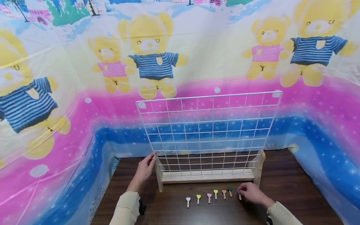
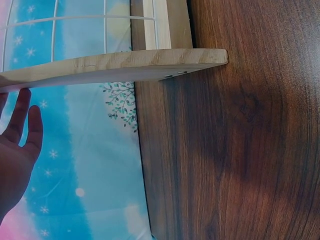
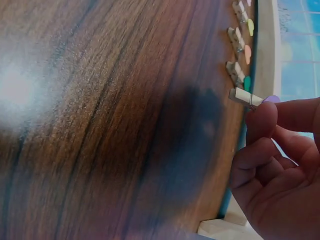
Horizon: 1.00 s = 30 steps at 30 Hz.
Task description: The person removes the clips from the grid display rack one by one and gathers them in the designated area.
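A white wire grid panel (image 1: 209,134) stands upright in a wooden base (image 1: 208,177) on a dark wooden table (image 1: 174,215). My left hand (image 1: 150,160) rests with straight fingers against the panel's left post; in the left wrist view the left hand (image 2: 22,120) lies just below the wooden foot (image 2: 115,65). My right hand (image 1: 244,191) pinches a purple heart clothespin (image 1: 239,194) at the right end of a row of clips. The right wrist view shows the purple heart clothespin (image 3: 247,97) between my right hand's (image 3: 262,112) thumb and forefinger, just above the tabletop.
Several small heart clothespins lie in a row before the base: white (image 1: 188,200), yellow (image 1: 198,197), pink (image 1: 209,196), lime (image 1: 215,192), orange (image 1: 224,192), green (image 1: 229,190). A bear-print plastic sheet (image 1: 157,62) walls the table on three sides.
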Each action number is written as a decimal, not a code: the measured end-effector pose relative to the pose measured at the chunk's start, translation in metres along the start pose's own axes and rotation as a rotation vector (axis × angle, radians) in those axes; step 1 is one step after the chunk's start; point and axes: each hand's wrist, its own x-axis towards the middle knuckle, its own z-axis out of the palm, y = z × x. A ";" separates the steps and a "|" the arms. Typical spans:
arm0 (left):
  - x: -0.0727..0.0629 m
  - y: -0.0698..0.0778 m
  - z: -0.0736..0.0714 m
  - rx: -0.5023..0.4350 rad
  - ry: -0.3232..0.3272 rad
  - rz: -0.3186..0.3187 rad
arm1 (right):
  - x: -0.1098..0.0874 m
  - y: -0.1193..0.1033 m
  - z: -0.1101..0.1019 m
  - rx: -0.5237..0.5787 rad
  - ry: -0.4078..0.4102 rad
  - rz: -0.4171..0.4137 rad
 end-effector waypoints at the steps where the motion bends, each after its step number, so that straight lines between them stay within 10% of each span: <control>1: 0.000 0.000 0.000 0.001 0.000 -0.003 | 0.001 0.000 0.001 -0.010 -0.002 -0.002; 30: 0.001 -0.001 0.001 0.003 -0.011 -0.021 | 0.019 0.020 0.014 -0.219 0.107 -0.102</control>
